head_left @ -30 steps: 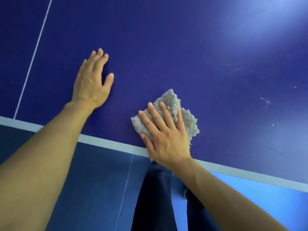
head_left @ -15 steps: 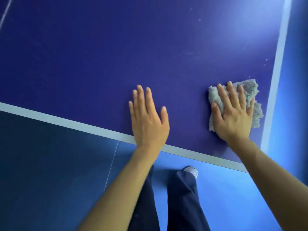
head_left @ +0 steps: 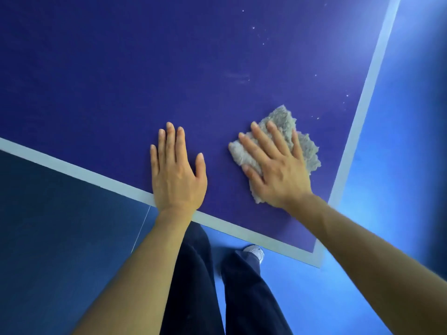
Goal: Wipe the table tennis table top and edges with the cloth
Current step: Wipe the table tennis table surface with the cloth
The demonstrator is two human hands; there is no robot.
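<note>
No text, label, brand or number can be read anywhere in the view

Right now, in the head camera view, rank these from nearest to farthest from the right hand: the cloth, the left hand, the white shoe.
1. Cloth: directly under the right hand, pressed flat on the table.
2. Left hand: flat on the table just to its left.
3. White shoe: down on the floor, below the table's near edge.
</note>
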